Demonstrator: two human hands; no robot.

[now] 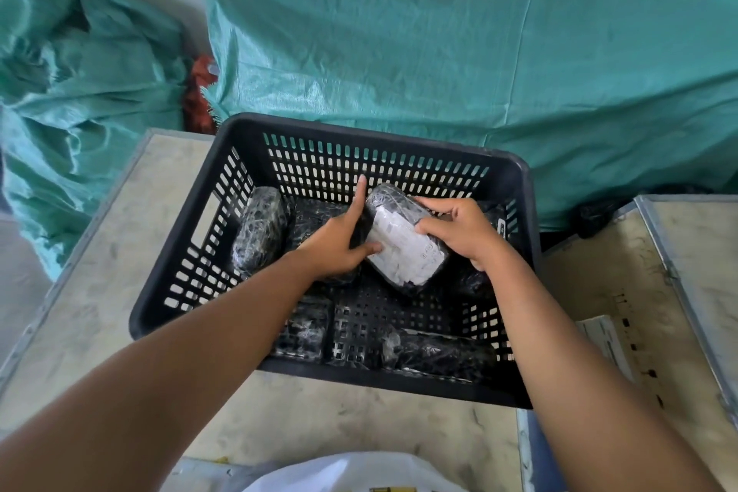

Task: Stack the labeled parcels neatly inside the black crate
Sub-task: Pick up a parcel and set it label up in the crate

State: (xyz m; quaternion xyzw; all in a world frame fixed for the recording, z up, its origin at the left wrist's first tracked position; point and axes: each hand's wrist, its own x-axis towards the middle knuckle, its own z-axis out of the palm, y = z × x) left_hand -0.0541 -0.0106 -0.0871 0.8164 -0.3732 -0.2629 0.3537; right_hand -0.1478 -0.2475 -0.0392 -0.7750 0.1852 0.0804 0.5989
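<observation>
A black perforated crate (187, 236) stands on a pale table. Both hands reach into it and hold one black-wrapped parcel with a white label (403, 244), label facing up, tilted above the crate floor. My left hand (339, 240) grips its left side, index finger pointing up. My right hand (463, 232) grips its right edge. Another black parcel (259, 232) stands on end against the left wall. More wrapped parcels lie at the front: one (303, 328) under my left forearm and one (439, 355) along the near wall. Others are partly hidden beneath the hands.
Green woven sacks (439, 64) lie behind the crate, another bundle (72, 92) at the left. A second pale board with a metal edge (659, 272) sits at the right, bearing a white label sheet (603, 340). White plastic (339, 471) shows at the bottom edge.
</observation>
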